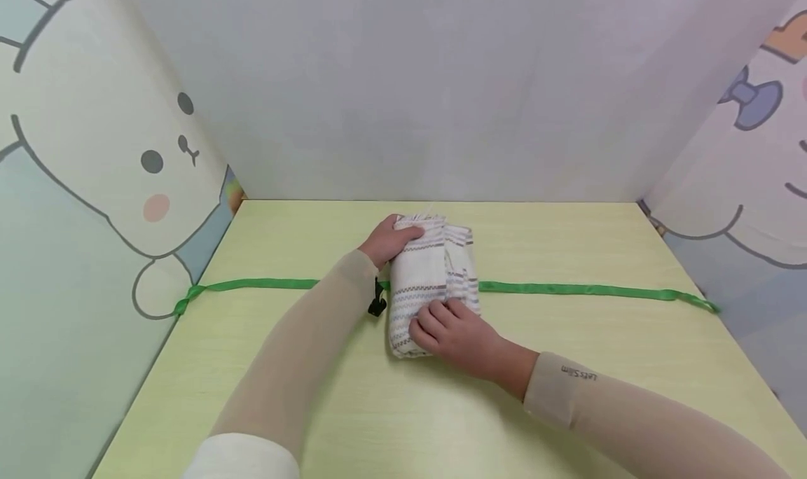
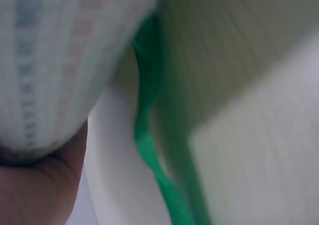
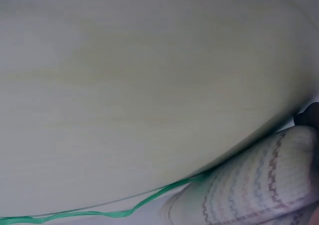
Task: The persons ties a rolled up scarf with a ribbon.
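Observation:
A white cloth [image 1: 417, 272] with striped bands and a fringed far end lies folded into a thick bundle across the green ribbon. My left hand [image 1: 386, 242] grips its far left edge, thumb on top and the other fingers mostly hidden behind. In the left wrist view the cloth [image 2: 60, 60] hangs close above that hand [image 2: 37, 197]. At the near right end my right hand [image 1: 457, 335] holds the bundle with curled fingers; its thumb is hidden. The right wrist view shows the striped cloth [image 3: 244, 185] at the lower right, the hand barely in view.
A green ribbon [image 1: 567, 289] runs across the pale wooden table [image 1: 536, 241] from side to side and passes under the cloth. A small black device [image 1: 377, 304] sits by the left wrist. A plain pale wall [image 1: 435, 87] stands behind, with cartoon-printed panels [image 1: 76, 185] at the sides.

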Tool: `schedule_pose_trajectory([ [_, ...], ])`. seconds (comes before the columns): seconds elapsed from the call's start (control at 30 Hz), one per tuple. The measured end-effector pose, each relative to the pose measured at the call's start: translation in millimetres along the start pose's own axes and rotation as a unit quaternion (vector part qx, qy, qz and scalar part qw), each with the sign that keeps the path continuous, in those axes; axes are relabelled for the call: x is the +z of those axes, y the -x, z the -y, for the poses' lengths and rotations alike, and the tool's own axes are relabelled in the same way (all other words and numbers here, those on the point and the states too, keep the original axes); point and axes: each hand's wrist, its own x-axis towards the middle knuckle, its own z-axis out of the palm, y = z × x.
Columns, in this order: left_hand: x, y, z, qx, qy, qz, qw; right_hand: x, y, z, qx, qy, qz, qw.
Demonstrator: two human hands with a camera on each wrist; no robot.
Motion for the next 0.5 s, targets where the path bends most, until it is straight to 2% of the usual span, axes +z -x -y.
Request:
schedule_pose_trajectory([
  [0.27, 1.1, 2.1, -3.1, -0.003, 0.006, 0.006, 1.0000, 0.4, 0.4, -1.3, -0.011, -0.008, -0.002, 1.000],
  [0.5, 1.1, -0.7, -15.3, 0.022, -0.007, -0.008, 0.9997, -3.7, -1.2, -9.3, 0.001, -0.007, -0.017, 1.000],
])
